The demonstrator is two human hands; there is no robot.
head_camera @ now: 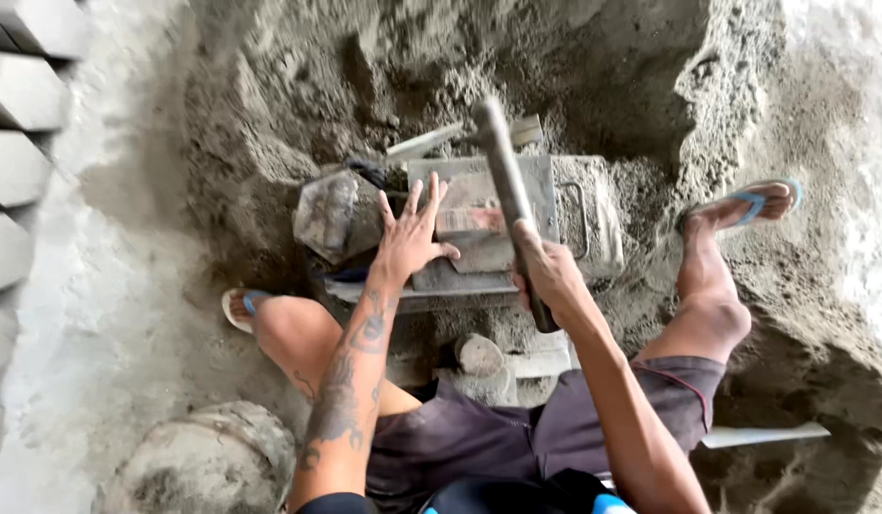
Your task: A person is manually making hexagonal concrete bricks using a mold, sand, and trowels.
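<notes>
I sit with my legs spread over a grey metal block mould (479, 224) set in a pit of damp sand. My left hand (412, 238) lies flat with fingers spread on the mould's left side. My right hand (546, 271) grips a dark heavy rod-like tamper (506, 181), which slants up and away over the mould's top. A metal handle (579, 219) sticks out of the mould's right side. A rough grey lump (338, 214) rests just left of the mould.
A big sand heap (441, 67) rises behind the mould. Finished grey blocks (18, 133) stand in a row along the left edge. A round cement-caked object (208, 462) sits at lower left. My feet wear blue-strapped sandals (760, 200). A pale flat board (764, 436) lies at lower right.
</notes>
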